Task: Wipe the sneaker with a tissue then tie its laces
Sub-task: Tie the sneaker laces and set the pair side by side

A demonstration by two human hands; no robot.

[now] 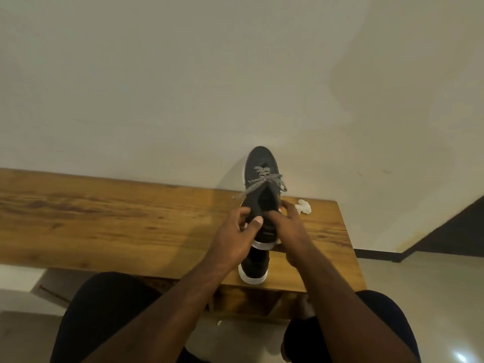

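A black sneaker (260,163) with a white sole is lifted above the wooden table (104,218), its toe pointing away from me. Its grey-and-white laces (264,179) form a bow across the top. My left hand (235,239) grips the shoe's collar from the left, thumb on top. From the right, my right hand (285,224) holds the heel end, fingers curled on the collar. A second black sneaker (255,265) with a white sole stands on the table below the held one. A crumpled white tissue (303,206) lies on the table just right of my right hand.
The table stands against a pale wall (183,87). Its right end (351,244) is close to the shoes, with a light floor (432,297) and a dark skirting beyond. My knees in dark shorts sit below the front edge.
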